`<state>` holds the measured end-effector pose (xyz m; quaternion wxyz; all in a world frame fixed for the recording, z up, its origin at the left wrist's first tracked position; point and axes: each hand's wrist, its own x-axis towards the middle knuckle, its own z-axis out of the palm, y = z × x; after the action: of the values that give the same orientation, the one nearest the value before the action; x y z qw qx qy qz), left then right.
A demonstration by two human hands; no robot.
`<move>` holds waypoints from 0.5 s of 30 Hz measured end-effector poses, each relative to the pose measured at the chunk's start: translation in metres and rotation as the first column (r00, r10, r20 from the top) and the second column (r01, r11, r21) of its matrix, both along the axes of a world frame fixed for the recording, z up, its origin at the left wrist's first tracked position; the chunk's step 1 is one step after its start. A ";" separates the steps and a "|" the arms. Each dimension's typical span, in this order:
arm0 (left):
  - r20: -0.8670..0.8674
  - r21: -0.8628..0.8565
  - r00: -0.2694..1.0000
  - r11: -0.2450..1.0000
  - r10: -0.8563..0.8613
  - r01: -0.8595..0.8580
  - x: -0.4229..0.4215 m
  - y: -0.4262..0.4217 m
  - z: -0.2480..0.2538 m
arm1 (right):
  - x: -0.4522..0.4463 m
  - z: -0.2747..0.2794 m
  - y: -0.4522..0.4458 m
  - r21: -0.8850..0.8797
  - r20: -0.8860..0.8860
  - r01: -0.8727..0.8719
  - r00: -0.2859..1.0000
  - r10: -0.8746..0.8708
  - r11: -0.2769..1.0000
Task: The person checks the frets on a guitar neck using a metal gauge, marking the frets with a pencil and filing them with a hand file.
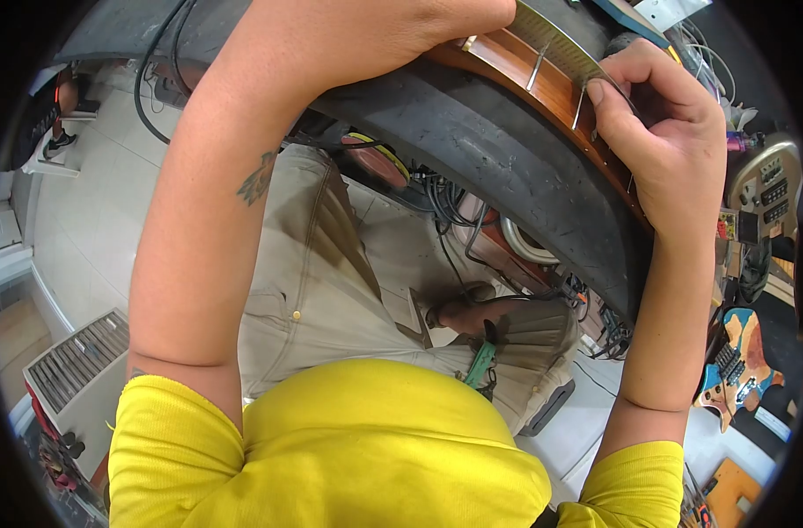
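Observation:
A brown wooden guitar neck (507, 66) with metal frets lies along the dark bench edge at the top. Over it stands a thin metal ruler-like strip (555, 48) with fine markings. My left hand (392, 31) is at the strip's left end, its fingers bent and partly cut off by the frame's top; what they hold is hidden. My right hand (661, 114) pinches the strip's right end between thumb and forefinger, just above the neck.
The dark padded bench edge (472, 132) curves across the top. Below it hang black cables (454, 202). A colourful guitar body (737, 365) and a beige one (771, 189) are at the right. Someone's foot (60, 141) shows far left, near a white stool.

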<state>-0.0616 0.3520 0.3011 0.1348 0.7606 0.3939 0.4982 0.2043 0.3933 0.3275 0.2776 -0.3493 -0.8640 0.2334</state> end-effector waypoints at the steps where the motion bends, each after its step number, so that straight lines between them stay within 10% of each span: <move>1: -0.069 -0.039 0.996 0.997 0.061 -0.064 0.002 -0.004 0.005 | 0.000 -0.001 0.000 0.013 -0.005 -0.010 1.000 0.010 1.000; 7: 0.201 0.011 0.975 0.995 -0.097 0.096 -0.004 0.017 -0.020 | -0.002 0.001 -0.004 0.057 -0.013 -0.028 1.000 0.029 0.998; 13: 0.110 0.215 0.990 0.975 -0.087 0.061 -0.018 0.033 -0.026 | -0.005 0.002 -0.005 0.215 -0.039 -0.079 0.995 0.089 0.973; 15: 0.287 0.017 0.957 0.999 -0.039 0.035 -0.009 0.007 -0.007 | -0.002 0.003 -0.005 0.264 -0.027 -0.085 0.995 0.096 0.961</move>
<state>-0.0708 0.3590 0.2937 0.1953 0.6883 0.3528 0.6030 0.2018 0.3886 0.3306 0.3274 -0.2650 -0.8967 0.1361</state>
